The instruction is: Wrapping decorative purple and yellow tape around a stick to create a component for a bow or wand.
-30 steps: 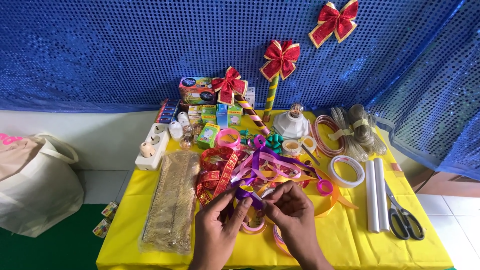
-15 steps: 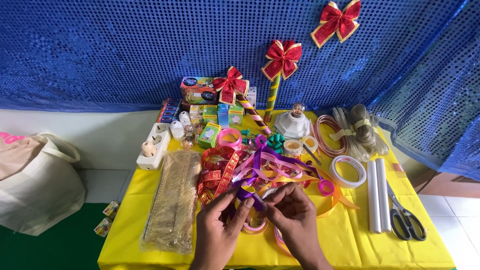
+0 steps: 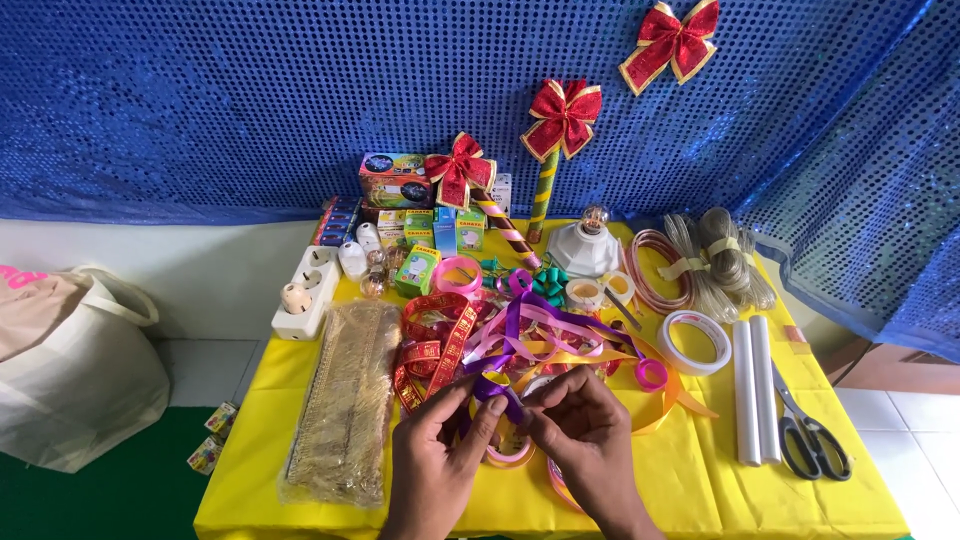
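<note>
purple ribbon pinched between fingertips of left hand and right hand, both closed on it.

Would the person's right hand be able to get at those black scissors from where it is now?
Probably yes. The scissors lie bare on the yellow table, to the right of the right hand. Only two white sticks lie between, flat and easy to pass over. That hand is pinching purple ribbon though.
</note>
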